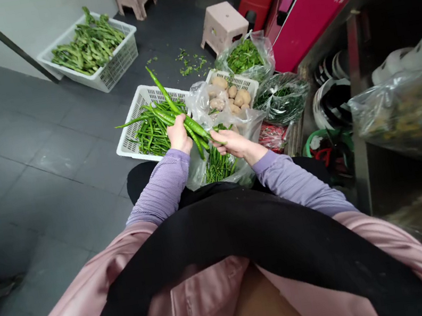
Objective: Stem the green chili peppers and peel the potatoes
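Note:
Several long green chili peppers (164, 113) are bunched in my left hand (179, 135), whose fingers wrap round them. My right hand (231, 142) pinches the near right end of one pepper, close to its stem. Below and beyond my left hand stands a white slotted basket (128, 144) with many thin green peppers (151, 134) in it. Under my hands, between my knees, a clear plastic bag (196, 173) holds more thin green peppers (218, 164). The tips of my right fingers partly hide the pepper's stem end.
Potatoes (242, 98) fill a second white basket (254, 85) ahead. Bagged leafy greens (244, 56), dark greens (281, 98) and red peppers (272, 137) lie to the right, near a green bucket (308, 145). A basket of green stalks (89, 44) and a pink stool (224, 25) stand farther off.

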A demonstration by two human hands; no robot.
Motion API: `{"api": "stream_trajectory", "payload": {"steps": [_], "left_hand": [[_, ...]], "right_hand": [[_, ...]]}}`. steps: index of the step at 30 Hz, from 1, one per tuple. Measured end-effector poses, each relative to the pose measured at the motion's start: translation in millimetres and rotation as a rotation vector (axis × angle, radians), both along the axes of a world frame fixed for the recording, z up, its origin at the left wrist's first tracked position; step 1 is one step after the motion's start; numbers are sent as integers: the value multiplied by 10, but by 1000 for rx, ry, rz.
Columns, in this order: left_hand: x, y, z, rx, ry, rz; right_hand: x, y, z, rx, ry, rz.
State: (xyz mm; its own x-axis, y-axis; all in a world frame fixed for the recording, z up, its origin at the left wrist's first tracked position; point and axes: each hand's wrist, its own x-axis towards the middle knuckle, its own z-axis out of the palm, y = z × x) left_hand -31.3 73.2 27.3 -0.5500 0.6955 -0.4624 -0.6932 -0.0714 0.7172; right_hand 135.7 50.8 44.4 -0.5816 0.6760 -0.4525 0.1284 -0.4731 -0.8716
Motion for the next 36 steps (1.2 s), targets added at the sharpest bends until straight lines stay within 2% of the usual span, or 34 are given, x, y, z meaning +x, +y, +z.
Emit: {"api": "stream_trajectory", "payload": {"steps": [2,6,9,11,13,16,18,21,24,27,31,32,34,36], "left_hand": [[18,-24,12,12,1,-14],[-28,-43,-4,44,-100,-122],[-77,-39,-52,24,-218,-268],[-122,-23,-73,-7,-272,-310],[-184,1,-70,-17,-293,-297],[-290,34,-32,6,-311,-253],[-340,34,-2,32,-320,-248],[-363,2,46,59,-314,-265],[-351,-44,107,72,-299,-292],[-350,-82,165,89,-256,-305],[-383,-133,188,59,-107,-246],[-394,-150,183,48,-80,-237],[-421,-192,172,24,-87,-266],[-467,-238,179,2,-159,-330]], "right_hand": [[-102,25,-10,58,-49,86],[-97,3,-35,419,-115,13],[23,32,-13,569,-61,155],[131,69,-24,560,-17,136],[242,75,-99,479,-60,20],[363,-33,-311,287,-229,-150],[391,-157,-451,198,-271,-236],[369,-310,-568,178,-261,-255],[332,-378,-593,218,-271,-267],[322,-432,-609,221,-160,-169],[322,-517,-621,215,-81,-57],[318,-529,-604,262,-104,-44],[296,-533,-539,451,-174,57],[256,-513,-463,661,-222,282]]}}
